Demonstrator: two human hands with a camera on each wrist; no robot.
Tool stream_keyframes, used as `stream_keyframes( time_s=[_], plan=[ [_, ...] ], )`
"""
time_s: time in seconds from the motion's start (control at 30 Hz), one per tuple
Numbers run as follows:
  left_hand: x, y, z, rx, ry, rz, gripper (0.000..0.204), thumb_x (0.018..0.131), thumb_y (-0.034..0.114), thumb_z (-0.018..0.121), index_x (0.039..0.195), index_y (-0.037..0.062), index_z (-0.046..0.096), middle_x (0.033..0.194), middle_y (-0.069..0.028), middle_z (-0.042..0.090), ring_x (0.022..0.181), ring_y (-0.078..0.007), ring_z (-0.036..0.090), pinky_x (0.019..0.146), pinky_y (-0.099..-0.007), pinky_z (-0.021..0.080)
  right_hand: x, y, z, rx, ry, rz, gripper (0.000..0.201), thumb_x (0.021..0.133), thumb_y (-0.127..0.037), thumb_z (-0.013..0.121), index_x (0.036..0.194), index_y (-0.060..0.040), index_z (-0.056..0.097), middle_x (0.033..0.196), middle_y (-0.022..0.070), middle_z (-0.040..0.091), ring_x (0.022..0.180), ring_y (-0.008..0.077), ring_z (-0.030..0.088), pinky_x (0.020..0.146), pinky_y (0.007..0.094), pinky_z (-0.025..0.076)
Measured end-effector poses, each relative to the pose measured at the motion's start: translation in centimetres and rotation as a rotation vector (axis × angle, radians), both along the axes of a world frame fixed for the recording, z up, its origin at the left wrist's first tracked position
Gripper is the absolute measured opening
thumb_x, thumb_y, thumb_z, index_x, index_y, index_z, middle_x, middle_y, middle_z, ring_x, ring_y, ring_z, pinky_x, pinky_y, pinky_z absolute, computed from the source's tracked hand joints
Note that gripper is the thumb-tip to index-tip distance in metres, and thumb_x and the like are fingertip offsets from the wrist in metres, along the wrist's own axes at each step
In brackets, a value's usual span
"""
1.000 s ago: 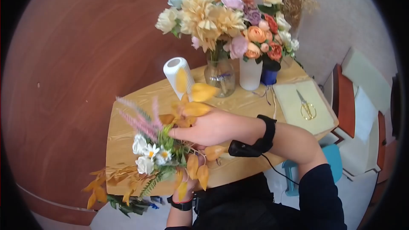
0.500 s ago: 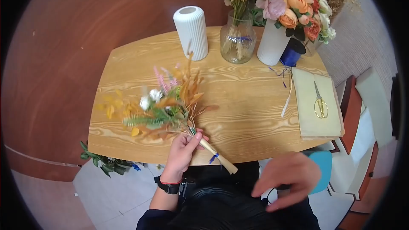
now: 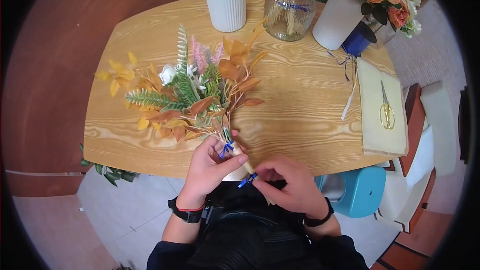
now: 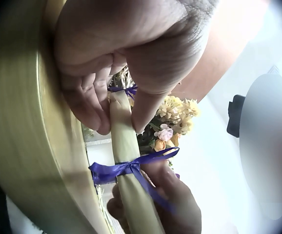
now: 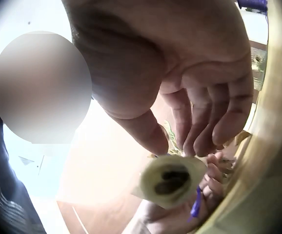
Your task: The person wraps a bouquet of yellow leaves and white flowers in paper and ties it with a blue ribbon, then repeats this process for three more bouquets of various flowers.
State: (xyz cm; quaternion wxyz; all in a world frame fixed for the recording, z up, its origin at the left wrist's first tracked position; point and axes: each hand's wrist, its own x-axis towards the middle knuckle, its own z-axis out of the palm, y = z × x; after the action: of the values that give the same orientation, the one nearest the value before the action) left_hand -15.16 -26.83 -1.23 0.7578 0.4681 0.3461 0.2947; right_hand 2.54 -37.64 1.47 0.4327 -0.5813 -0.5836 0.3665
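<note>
Both hands (image 3: 210, 167) (image 3: 287, 185) pinch the bouquet's (image 3: 187, 92) smooth, paper-wrapped, blue-ribboned cylindrical stem (image 4: 126, 161).

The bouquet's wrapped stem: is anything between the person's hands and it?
Nothing visible is. The left hand already grips the wrapped stem between its two blue ribbon ties, and the right hand has its fingertips at the stem's cut end by the lower ribbon, at the table's near edge.

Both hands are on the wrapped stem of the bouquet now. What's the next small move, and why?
Probably tighten the lower blue ribbon. The left hand grips the wrapped stem near the upper tie, steadying the bouquet on the table, and the right hand is at that loose-tailed bow.
</note>
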Motion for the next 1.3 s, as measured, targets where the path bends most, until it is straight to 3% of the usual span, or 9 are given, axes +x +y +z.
stream_keyframes(
  time_s=[0.2,0.3,0.5,0.63,0.73,0.8,0.9,0.97,1.3],
  plan=[
    [-0.5,0.4,-0.4,-0.008,0.006,-0.016,0.046,0.086,-0.005,0.070,0.127,-0.0046,0.050,0.099,-0.0063,0.066,0.094,-0.0100,0.062,0.084,-0.0250,0.050,-1.1,1.0,-1.9,-0.051,-0.093,0.010,0.036,0.077,-0.017,0.077,0.106,-0.0064,0.060,0.076,0.0059,0.062,0.065,0.0191,0.063,0.059,0.0308,0.050],
    [-0.4,0.6,-0.4,-0.022,0.019,-0.013,0.046,0.086,-0.004,0.069,0.128,-0.0046,0.050,0.099,-0.0053,0.066,0.093,-0.0089,0.061,0.085,-0.0249,0.049,-1.2,1.2,-2.8,-0.038,-0.106,-0.006,0.033,0.074,-0.017,0.077,0.101,-0.0068,0.060,0.069,0.0046,0.060,0.060,0.0187,0.061,0.055,0.0311,0.048],
    [-0.5,0.6,0.0,-0.010,0.044,-0.082,0.048,0.087,-0.006,0.065,0.132,-0.0020,0.048,0.106,-0.0070,0.064,0.096,-0.0111,0.061,0.084,-0.0252,0.050,-1.2,1.3,-4.2,0.110,-0.108,-0.034,0.024,0.076,-0.013,0.079,0.090,-0.0059,0.060,0.059,0.0000,0.056,0.044,0.0098,0.050,0.043,0.0246,0.037],
    [0.3,1.0,0.7,0.098,0.007,-0.169,0.049,0.087,-0.008,0.065,0.132,-0.0009,0.048,0.109,-0.0047,0.062,0.095,-0.0098,0.059,0.084,-0.0243,0.048,-1.2,1.1,-4.2,0.183,-0.017,-0.099,0.025,0.077,-0.012,0.079,0.090,-0.0063,0.060,0.059,-0.0013,0.055,0.045,0.0060,0.048,0.043,0.0231,0.035],
    [1.0,1.9,1.8,0.154,-0.053,-0.184,0.049,0.087,-0.006,0.067,0.132,0.0003,0.049,0.096,-0.0001,0.060,0.088,-0.0063,0.056,0.077,-0.0222,0.047,-1.4,1.3,-3.5,0.137,0.059,-0.172,0.024,0.078,-0.012,0.079,0.091,-0.0061,0.060,0.060,-0.0024,0.055,0.047,0.0035,0.048,0.044,0.0219,0.035],
    [1.5,2.1,2.1,0.076,-0.085,-0.104,0.050,0.088,-0.007,0.065,0.134,-0.0009,0.047,0.101,-0.0030,0.062,0.091,-0.0083,0.058,0.081,-0.0234,0.048,-1.7,1.9,-3.2,0.149,0.036,-0.218,0.024,0.079,-0.011,0.079,0.093,-0.0055,0.061,0.061,-0.0027,0.054,0.048,0.0027,0.048,0.044,0.0212,0.035],
    [1.6,1.9,0.7,0.019,-0.136,-0.033,0.052,0.089,-0.008,0.063,0.138,-0.0018,0.044,0.110,-0.0079,0.063,0.095,-0.0116,0.061,0.085,-0.0255,0.049,-2.2,2.7,-3.1,0.094,0.027,-0.268,0.022,0.081,-0.016,0.075,0.092,-0.0036,0.060,0.061,0.0050,0.059,0.049,0.0141,0.058,0.046,0.0277,0.044],
    [1.0,1.7,0.1,-0.007,-0.120,-0.051,0.055,0.090,-0.008,0.061,0.141,-0.0012,0.041,0.119,-0.0121,0.061,0.097,-0.0141,0.062,0.085,-0.0271,0.050,-2.4,3.1,-3.3,0.053,-0.002,-0.280,0.023,0.082,-0.018,0.074,0.092,-0.0033,0.060,0.061,0.0050,0.060,0.050,0.0159,0.060,0.047,0.0283,0.045],
    [-0.4,0.0,-0.6,0.138,0.064,-0.058,0.046,0.091,-0.008,0.059,0.136,-0.0034,0.047,0.116,-0.0128,0.063,0.097,-0.0143,0.063,0.084,-0.0271,0.051,-2.1,3.4,-3.5,0.101,-0.063,-0.253,0.024,0.084,-0.020,0.072,0.098,-0.0027,0.062,0.063,0.0069,0.062,0.055,0.0205,0.064,0.049,0.0315,0.048]
  ],
)
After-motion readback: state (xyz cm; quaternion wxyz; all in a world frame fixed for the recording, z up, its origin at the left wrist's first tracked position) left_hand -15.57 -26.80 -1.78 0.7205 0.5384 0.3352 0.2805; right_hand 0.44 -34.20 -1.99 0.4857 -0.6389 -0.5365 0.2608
